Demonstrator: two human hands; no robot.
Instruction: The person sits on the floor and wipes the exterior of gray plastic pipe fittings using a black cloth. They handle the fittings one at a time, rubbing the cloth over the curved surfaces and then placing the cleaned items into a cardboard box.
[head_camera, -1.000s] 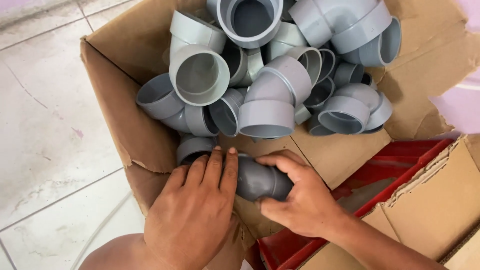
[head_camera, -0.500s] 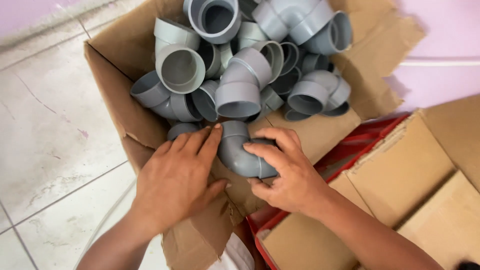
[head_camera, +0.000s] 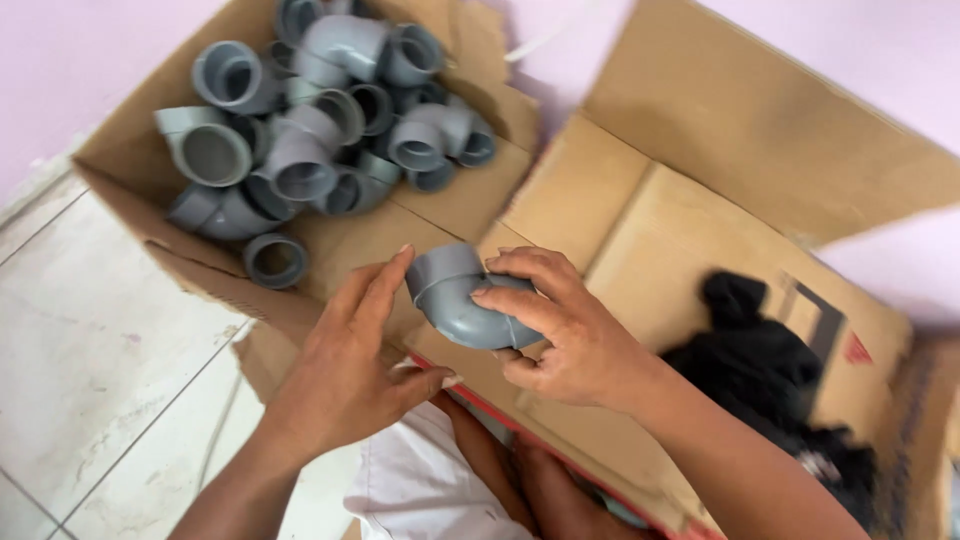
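Right hand (head_camera: 565, 330) gripped a grey pipe elbow (head_camera: 462, 298) just right of the cardboard box (head_camera: 450, 200) of elbows; left hand (head_camera: 345, 370), fingers spread, touched it.

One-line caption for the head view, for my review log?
Right hand grips a grey pipe elbow, left hand touching it, beside a cardboard box of similar fittings.

Pale marbled tile floor (head_camera: 90, 340); lilac wall (head_camera: 80, 70); soft daylight.
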